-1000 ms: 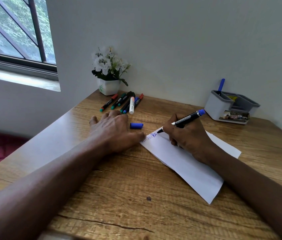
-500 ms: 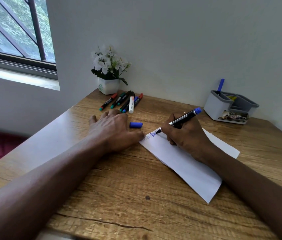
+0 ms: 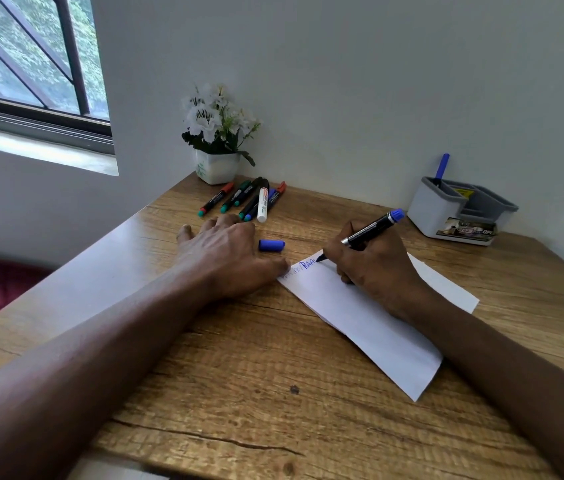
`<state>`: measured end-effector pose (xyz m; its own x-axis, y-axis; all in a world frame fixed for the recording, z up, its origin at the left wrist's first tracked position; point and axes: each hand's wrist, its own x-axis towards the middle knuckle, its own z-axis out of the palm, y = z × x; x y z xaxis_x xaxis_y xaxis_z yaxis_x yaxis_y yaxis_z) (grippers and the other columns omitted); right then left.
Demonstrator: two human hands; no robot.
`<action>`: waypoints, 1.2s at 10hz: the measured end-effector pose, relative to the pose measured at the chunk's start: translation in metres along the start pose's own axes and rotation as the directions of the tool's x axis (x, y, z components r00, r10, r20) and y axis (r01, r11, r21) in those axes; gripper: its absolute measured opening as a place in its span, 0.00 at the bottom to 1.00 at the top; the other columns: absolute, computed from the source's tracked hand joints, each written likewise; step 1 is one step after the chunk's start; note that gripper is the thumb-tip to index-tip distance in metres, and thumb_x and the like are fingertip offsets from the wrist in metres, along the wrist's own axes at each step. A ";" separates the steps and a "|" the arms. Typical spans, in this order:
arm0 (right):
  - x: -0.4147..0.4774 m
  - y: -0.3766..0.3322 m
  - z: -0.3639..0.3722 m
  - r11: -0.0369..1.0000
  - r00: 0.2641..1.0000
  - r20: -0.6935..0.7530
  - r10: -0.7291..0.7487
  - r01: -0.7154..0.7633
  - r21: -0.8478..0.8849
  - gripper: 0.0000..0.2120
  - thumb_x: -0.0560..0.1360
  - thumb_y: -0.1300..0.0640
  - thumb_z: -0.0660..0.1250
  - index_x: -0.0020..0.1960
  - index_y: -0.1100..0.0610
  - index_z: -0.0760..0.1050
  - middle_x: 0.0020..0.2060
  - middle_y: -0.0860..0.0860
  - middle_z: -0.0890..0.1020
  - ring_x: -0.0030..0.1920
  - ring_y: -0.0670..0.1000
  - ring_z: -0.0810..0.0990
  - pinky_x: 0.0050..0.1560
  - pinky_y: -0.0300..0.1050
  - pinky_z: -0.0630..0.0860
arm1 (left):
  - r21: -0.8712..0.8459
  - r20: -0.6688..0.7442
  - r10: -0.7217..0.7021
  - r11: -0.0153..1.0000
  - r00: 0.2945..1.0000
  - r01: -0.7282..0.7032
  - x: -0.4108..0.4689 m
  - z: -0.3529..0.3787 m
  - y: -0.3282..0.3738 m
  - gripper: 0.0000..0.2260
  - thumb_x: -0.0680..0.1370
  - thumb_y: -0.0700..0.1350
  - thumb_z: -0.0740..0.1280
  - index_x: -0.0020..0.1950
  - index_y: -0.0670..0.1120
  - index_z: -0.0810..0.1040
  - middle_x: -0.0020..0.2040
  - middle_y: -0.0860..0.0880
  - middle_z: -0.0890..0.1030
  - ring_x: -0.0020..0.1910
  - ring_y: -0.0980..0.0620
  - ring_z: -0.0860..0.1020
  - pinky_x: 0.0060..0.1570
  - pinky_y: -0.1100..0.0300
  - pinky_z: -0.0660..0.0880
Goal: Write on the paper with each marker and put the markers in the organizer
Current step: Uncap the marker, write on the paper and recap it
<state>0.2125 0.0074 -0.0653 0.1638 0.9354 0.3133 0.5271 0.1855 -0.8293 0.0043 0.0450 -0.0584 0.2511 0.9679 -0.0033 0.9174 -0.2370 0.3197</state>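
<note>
I see my left hand (image 3: 228, 254) lying flat on the desk (image 3: 239, 393), fingers straight, its tip touching the left corner of the paper (image 3: 377, 327). Beyond it lie the spare markers (image 3: 246, 200), and just right of it a blue cap (image 3: 271, 244). My right hand (image 3: 374, 268) grips the blue marker (image 3: 367, 232), tip on the paper beside blue letters. The organizer (image 3: 433, 213) stands beyond and right of that hand.

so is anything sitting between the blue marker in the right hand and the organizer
Nothing visible. Only bare desk lies between the blue marker, held in the right hand, and the organizer at the back right. The blue cap lies to the left, beside the left hand, off that path.
</note>
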 end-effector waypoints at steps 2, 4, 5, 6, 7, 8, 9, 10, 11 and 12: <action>0.000 0.000 0.000 1.000 1.000 -0.019 0.002 -0.002 -0.006 0.10 0.73 0.58 0.73 0.35 0.57 0.75 0.24 0.51 0.80 0.26 0.50 0.78 0.33 0.47 0.77 | -0.014 -0.010 0.007 1.000 1.000 -0.007 -0.002 0.001 0.000 0.34 0.73 0.72 0.63 0.72 0.53 0.71 0.79 0.48 0.64 0.77 0.45 0.62 0.75 0.35 0.53; 0.000 0.000 0.000 1.000 1.000 -0.023 0.021 -0.021 -0.014 0.11 0.74 0.58 0.74 0.35 0.56 0.75 0.25 0.51 0.80 0.26 0.50 0.79 0.31 0.43 0.75 | -0.015 -0.003 0.004 1.000 1.000 -0.004 -0.004 -0.001 0.001 0.35 0.74 0.71 0.63 0.74 0.52 0.69 0.79 0.48 0.62 0.78 0.44 0.61 0.76 0.35 0.52; -0.001 -0.001 0.000 0.999 0.999 -0.029 0.036 -0.036 -0.007 0.11 0.74 0.58 0.74 0.35 0.56 0.75 0.24 0.50 0.80 0.26 0.49 0.79 0.30 0.43 0.74 | -0.011 0.001 0.005 1.000 1.000 -0.005 -0.004 -0.002 0.001 0.35 0.74 0.71 0.63 0.75 0.52 0.68 0.80 0.47 0.62 0.78 0.44 0.60 0.76 0.35 0.52; 0.000 0.001 0.003 0.999 0.997 -0.061 0.038 -0.040 -0.023 0.10 0.72 0.57 0.75 0.36 0.57 0.77 0.24 0.50 0.80 0.26 0.48 0.79 0.34 0.48 0.79 | -0.012 0.002 -0.001 1.000 1.000 0.001 -0.003 -0.001 0.001 0.35 0.74 0.72 0.63 0.74 0.52 0.69 0.79 0.47 0.62 0.78 0.44 0.61 0.76 0.35 0.52; 0.000 0.001 0.003 0.996 0.992 -0.092 0.092 -0.089 0.033 0.10 0.72 0.58 0.75 0.37 0.57 0.76 0.24 0.50 0.80 0.25 0.48 0.78 0.33 0.46 0.77 | -0.012 0.003 -0.001 1.000 1.000 0.001 -0.003 -0.001 0.001 0.35 0.74 0.71 0.63 0.74 0.52 0.69 0.79 0.47 0.63 0.78 0.44 0.60 0.76 0.35 0.52; 0.000 0.000 0.003 0.996 0.994 -0.066 0.084 -0.083 0.022 0.09 0.72 0.58 0.74 0.36 0.57 0.76 0.24 0.50 0.80 0.26 0.48 0.78 0.34 0.46 0.77 | -0.012 0.002 -0.003 1.000 1.000 0.003 -0.003 -0.002 0.001 0.35 0.74 0.71 0.63 0.74 0.52 0.69 0.79 0.47 0.63 0.78 0.44 0.60 0.76 0.35 0.52; 0.001 0.000 0.002 0.997 0.995 -0.060 0.076 -0.077 -0.008 0.10 0.73 0.57 0.75 0.36 0.57 0.77 0.24 0.50 0.80 0.26 0.49 0.79 0.33 0.46 0.78 | -0.012 0.001 -0.005 1.000 1.000 0.005 -0.003 -0.002 0.002 0.35 0.74 0.71 0.63 0.75 0.52 0.69 0.79 0.47 0.63 0.78 0.44 0.60 0.76 0.35 0.52; 0.001 0.000 0.002 0.996 0.995 -0.055 0.086 -0.086 0.005 0.10 0.73 0.58 0.75 0.36 0.58 0.76 0.24 0.50 0.79 0.25 0.49 0.78 0.33 0.45 0.77 | -0.013 0.003 -0.004 1.000 1.000 0.004 -0.003 -0.002 0.002 0.35 0.74 0.71 0.63 0.75 0.52 0.69 0.79 0.47 0.62 0.78 0.44 0.60 0.75 0.35 0.52; 0.000 -0.001 0.003 0.995 0.993 -0.066 0.096 -0.097 -0.012 0.11 0.73 0.57 0.75 0.36 0.58 0.76 0.24 0.50 0.80 0.25 0.48 0.78 0.30 0.43 0.75 | -0.021 -0.005 -0.004 1.000 1.000 0.004 -0.004 -0.002 0.002 0.35 0.74 0.71 0.63 0.74 0.52 0.69 0.79 0.47 0.63 0.78 0.44 0.61 0.75 0.35 0.52; 0.000 -0.001 0.002 0.993 0.989 -0.087 0.119 -0.121 -0.017 0.10 0.73 0.56 0.75 0.37 0.57 0.76 0.24 0.50 0.80 0.24 0.47 0.78 0.27 0.39 0.72 | -0.019 -0.010 -0.003 1.000 1.000 0.003 -0.004 -0.002 0.002 0.34 0.74 0.71 0.63 0.73 0.52 0.70 0.79 0.47 0.64 0.77 0.44 0.62 0.75 0.35 0.52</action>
<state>0.2103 0.0079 -0.0653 0.2971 0.9210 0.2518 0.5177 0.0662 -0.8530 0.0047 0.0409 -0.0561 0.2451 0.9695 0.0053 0.9121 -0.2324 0.3378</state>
